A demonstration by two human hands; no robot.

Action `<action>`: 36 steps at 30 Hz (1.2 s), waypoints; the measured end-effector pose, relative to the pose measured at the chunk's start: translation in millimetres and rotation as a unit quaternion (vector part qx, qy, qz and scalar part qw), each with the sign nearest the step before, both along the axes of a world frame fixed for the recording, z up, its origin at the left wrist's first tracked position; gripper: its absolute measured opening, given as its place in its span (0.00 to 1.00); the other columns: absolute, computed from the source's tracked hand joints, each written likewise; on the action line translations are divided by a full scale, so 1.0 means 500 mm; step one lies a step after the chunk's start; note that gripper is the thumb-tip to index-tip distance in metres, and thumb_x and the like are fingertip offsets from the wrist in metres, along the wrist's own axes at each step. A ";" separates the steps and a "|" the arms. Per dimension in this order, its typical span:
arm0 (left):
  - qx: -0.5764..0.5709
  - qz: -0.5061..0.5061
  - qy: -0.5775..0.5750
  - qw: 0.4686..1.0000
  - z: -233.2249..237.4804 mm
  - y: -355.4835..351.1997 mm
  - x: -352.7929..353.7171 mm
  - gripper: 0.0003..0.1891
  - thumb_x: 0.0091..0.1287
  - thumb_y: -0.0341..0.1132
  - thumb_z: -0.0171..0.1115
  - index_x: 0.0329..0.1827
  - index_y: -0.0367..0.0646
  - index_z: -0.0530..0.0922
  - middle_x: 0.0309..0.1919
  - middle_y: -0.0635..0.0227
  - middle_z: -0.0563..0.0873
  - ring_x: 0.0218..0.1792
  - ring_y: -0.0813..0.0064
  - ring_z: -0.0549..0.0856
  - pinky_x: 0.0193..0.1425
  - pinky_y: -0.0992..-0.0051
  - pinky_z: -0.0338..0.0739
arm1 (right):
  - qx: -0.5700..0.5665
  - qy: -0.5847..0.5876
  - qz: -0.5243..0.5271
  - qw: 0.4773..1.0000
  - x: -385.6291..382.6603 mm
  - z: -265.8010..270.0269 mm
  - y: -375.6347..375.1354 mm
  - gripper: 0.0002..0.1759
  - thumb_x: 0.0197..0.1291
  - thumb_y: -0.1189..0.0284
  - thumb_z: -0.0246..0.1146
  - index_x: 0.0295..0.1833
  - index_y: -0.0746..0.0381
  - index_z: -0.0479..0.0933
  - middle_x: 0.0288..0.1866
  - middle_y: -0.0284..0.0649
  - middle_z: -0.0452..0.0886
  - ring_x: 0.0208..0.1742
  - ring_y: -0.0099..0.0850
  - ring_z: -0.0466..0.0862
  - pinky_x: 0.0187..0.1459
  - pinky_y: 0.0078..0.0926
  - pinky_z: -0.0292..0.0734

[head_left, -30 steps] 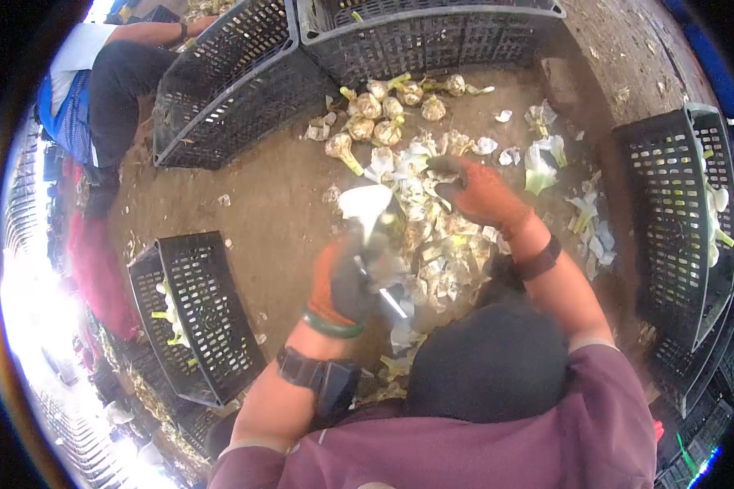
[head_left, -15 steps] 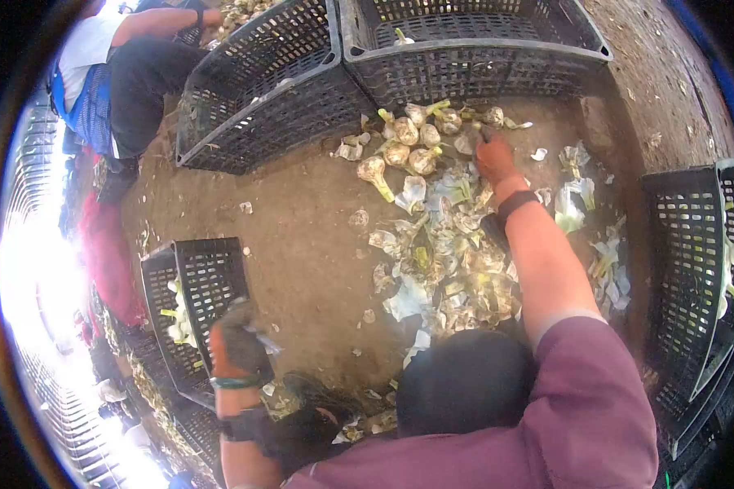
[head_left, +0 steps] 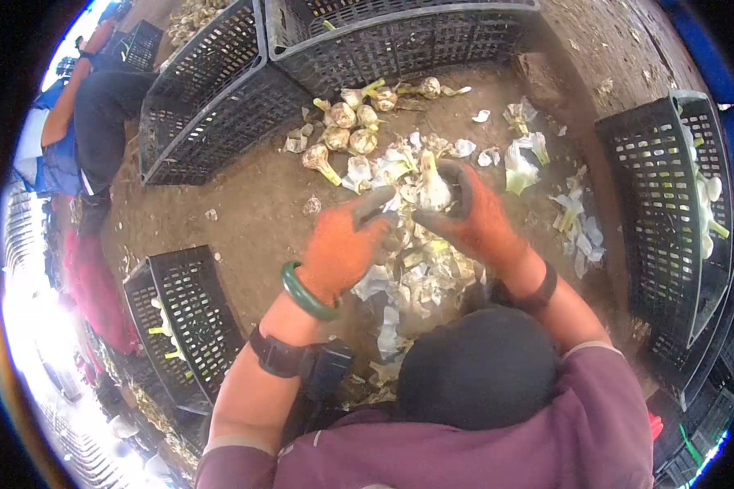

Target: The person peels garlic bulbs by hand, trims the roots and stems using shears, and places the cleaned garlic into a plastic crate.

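Both my hands wear orange gloves with dark fingertips. My right hand (head_left: 485, 216) grips a pale garlic bulb (head_left: 435, 187) from the side, its stem pointing up and away from me. To the left of that bulb, my left hand (head_left: 342, 244) has thumb and fingers apart, a short distance from the bulb, with nothing visible between them. Beneath the hands lies a heap of loose garlic skins (head_left: 432, 277). Just beyond is a small pile of unpeeled garlic bulbs (head_left: 342, 126), brownish, with short cut stems.
Black plastic crates stand around me: a far crate (head_left: 400, 41), a far-left crate (head_left: 204, 106), a left crate (head_left: 196, 310) and a right crate (head_left: 652, 204), the last two with white garlic inside. Another person (head_left: 98, 122) sits at the upper left. My knee (head_left: 477, 367) is below my hands.
My left hand has come from beside the left crate to the middle, over the skins. My right hand has drawn back from the pile toward me, now with a garlic bulb.
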State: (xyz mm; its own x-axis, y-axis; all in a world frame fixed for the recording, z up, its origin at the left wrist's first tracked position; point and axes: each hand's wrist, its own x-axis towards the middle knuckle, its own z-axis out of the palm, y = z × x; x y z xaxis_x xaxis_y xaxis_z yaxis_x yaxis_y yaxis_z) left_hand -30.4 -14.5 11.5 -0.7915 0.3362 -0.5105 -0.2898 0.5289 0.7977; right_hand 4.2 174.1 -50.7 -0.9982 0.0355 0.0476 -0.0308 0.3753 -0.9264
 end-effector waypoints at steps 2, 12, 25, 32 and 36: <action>0.013 -0.046 0.062 0.997 -0.006 0.019 0.000 0.19 0.63 0.31 0.53 0.57 0.37 0.74 0.29 0.66 0.82 0.22 0.79 0.80 0.23 0.81 0.72 | 0.045 0.046 0.025 0.998 0.007 0.010 0.006 0.30 0.43 0.69 0.71 0.55 0.60 0.71 0.47 0.47 0.77 0.48 0.43 0.78 0.49 0.33 0.74; 0.007 0.093 -0.020 0.995 -0.023 0.063 0.008 0.11 0.63 0.30 0.54 0.45 0.34 0.77 0.27 0.66 0.82 0.21 0.80 0.80 0.20 0.81 0.71 | 0.211 0.196 0.051 0.956 0.012 0.014 0.001 0.31 0.37 0.75 0.69 0.54 0.55 0.74 0.45 0.45 0.75 0.47 0.44 0.76 0.48 0.38 0.73; 0.018 0.026 -0.016 0.999 -0.016 -0.002 -0.002 0.12 0.61 0.36 0.59 0.40 0.35 0.77 0.24 0.68 0.79 0.18 0.83 0.74 0.17 0.82 0.66 | -0.407 -0.165 0.097 0.893 0.001 0.002 0.004 0.24 0.49 0.73 0.66 0.53 0.65 0.69 0.43 0.42 0.77 0.43 0.28 0.80 0.45 0.22 0.75; -0.174 -0.121 0.517 0.830 -0.071 0.023 0.020 0.14 0.55 0.34 0.63 0.41 0.36 0.77 0.39 0.53 0.81 0.30 0.55 0.81 0.32 0.66 0.76 | -0.486 -0.208 0.032 0.849 -0.010 -0.051 -0.023 0.18 0.60 0.69 0.54 0.54 0.65 0.68 0.41 0.44 0.78 0.39 0.36 0.79 0.39 0.31 0.75; -0.210 -0.162 0.389 0.882 -0.036 0.063 0.053 0.14 0.55 0.32 0.61 0.44 0.38 0.78 0.41 0.53 0.81 0.33 0.50 0.81 0.38 0.62 0.76 | 0.048 0.080 0.042 0.995 0.000 -0.083 -0.006 0.24 0.51 0.74 0.58 0.56 0.63 0.68 0.43 0.45 0.79 0.41 0.40 0.79 0.44 0.35 0.74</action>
State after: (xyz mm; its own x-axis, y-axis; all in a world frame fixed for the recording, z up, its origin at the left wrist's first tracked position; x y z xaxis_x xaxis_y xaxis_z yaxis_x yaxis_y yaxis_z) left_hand -4.1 16.9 -6.6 -0.8545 0.5193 0.0120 0.4794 0.7797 0.4028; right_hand 4.2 170.9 -92.0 -0.9770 -0.0603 0.2047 -0.2096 0.4508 -0.8677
